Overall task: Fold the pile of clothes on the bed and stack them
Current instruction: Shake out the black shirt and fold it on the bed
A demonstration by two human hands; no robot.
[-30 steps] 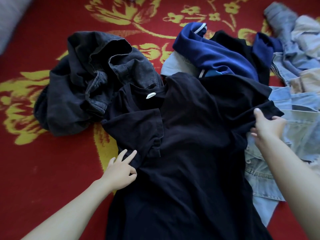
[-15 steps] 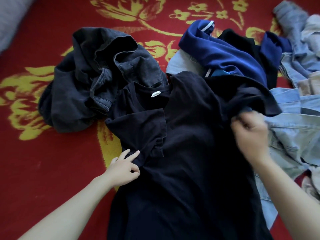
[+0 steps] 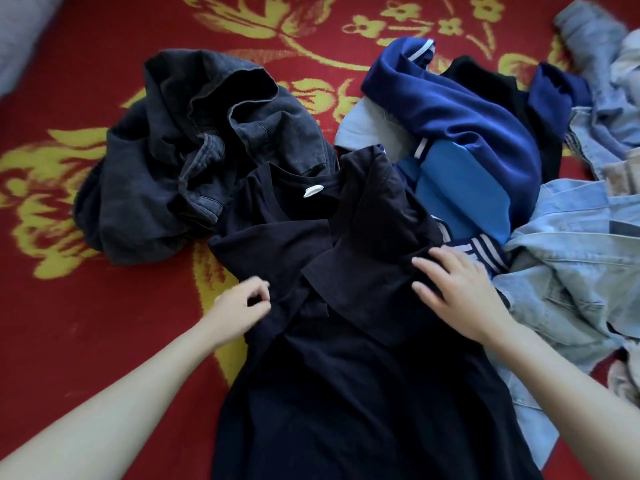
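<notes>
Grip, right hand (image 3: 457, 292): spread, fingers straight and slightly apart, palm down. It presses flat on the black T-shirt (image 3: 346, 393) where the right sleeve lies turned in over the chest.

Grip, left hand (image 3: 242, 306): fingers curled toward the thumb at the shirt's left edge, just beside the left sleeve. Blur hides whether cloth sits between them, so I cannot tell if it pinches.

Hidden or cut off:
- The shirt's hem runs out of the near edge of the frame, and both forearms are cut off at the near corners.
- The shirt's far right shoulder lies against the blue jacket (image 3: 467, 133).
- Its far left shoulder touches the dark grey denim garment (image 3: 194, 161), which is crumpled at far left.
- The pale denim garment (image 3: 571, 271) on the right lies partly under the shirt's right side and leaves the frame at the right edge.
- The grey shape (image 3: 20, 36) in the far left corner is blurred and cannot be identified.

Orientation: the shirt lies near centre on the red bed cover (image 3: 86, 323) with yellow flowers. Its long axis runs near to far, collar at the far end and hem toward the person. A white label (image 3: 313, 191) shows inside the neck.
</notes>
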